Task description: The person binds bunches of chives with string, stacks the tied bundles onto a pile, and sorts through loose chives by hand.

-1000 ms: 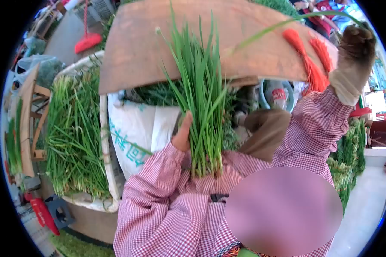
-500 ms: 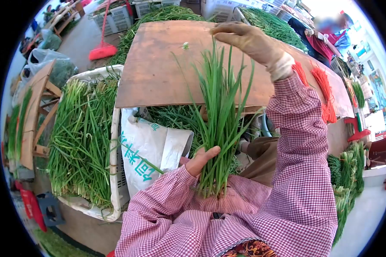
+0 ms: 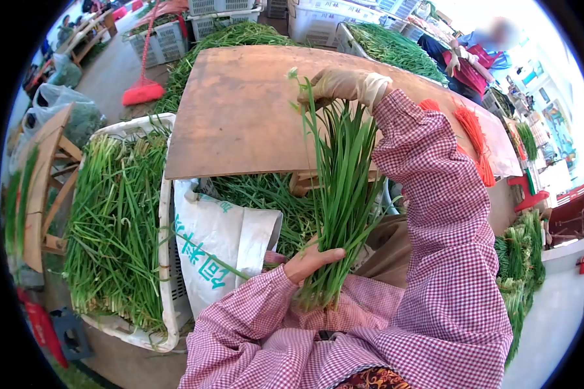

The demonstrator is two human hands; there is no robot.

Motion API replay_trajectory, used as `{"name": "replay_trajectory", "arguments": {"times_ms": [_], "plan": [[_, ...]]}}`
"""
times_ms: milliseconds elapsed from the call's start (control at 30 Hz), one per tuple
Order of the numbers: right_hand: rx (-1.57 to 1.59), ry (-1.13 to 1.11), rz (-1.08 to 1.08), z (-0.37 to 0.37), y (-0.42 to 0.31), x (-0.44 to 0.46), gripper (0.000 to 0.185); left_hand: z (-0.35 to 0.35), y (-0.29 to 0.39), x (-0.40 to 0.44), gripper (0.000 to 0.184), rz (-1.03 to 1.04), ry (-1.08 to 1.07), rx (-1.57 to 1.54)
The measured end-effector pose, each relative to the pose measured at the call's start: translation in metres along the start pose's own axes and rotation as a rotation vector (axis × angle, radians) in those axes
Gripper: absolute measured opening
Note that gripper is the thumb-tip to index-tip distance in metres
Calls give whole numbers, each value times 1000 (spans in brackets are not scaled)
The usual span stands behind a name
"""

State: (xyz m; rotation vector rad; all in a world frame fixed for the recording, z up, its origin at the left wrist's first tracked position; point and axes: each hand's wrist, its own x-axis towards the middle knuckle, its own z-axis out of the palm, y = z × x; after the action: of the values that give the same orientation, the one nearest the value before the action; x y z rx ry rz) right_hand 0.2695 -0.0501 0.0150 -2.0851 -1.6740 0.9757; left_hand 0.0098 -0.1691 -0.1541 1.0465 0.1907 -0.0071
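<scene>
My left hand (image 3: 313, 261) is closed around the lower part of a bunch of garlic chives (image 3: 345, 188). The bunch stands upright above my lap, cut ends down, its long leaves fanning upward. At the leaf tips my right hand (image 3: 344, 87), in a tan glove, curls over the top. Its fingers are bent around the tips, beside a stalk with a small pale flower head (image 3: 292, 73); the exact fingertip contact is partly hidden. Behind the bunch lies a brown wooden board (image 3: 240, 110). A white printed sack (image 3: 224, 243) is next to my left sleeve.
A white crate (image 3: 169, 259) full of chives stands on the left. Orange ties (image 3: 475, 139) lie on the board's right end. Tied bundles (image 3: 522, 256) are stacked at right. A red broom (image 3: 143, 92) and crates (image 3: 220, 23) stand behind. Another person (image 3: 470, 61) is at back right.
My right hand has gone from raised and spread above the leaves to curled around their tips. The flower head is now by its fingertips. My left hand keeps its grip; the view has shifted slightly.
</scene>
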Motion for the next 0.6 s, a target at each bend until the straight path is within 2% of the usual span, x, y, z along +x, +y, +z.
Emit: {"name": "replay_trajectory", "arguments": {"times_ms": [67,167,233,300,367,467,600], "plan": [[198,-16,-53,-4,-1,-7,33,-3,-3,1,65,1,-29,4],[166,220,-140,-18,-4,-12,30,-5,-3,2,66,-44,-62,11],[152,278,-233,-31,-13,-22,27,-4,0,1,66,-45,-55,31],[238,356,-235,-47,-19,-28,26,-2,1,1,65,-12,-32,-18],[168,412,-154,-81,-30,-34,29,-2,1,2,63,8,-18,-43],[441,586,-318,-128,-43,-69,34,-8,-6,6,62,-3,-13,-67],[442,759,-455,-173,-57,-112,41,-14,-11,11,62,-24,-1,-133]]}}
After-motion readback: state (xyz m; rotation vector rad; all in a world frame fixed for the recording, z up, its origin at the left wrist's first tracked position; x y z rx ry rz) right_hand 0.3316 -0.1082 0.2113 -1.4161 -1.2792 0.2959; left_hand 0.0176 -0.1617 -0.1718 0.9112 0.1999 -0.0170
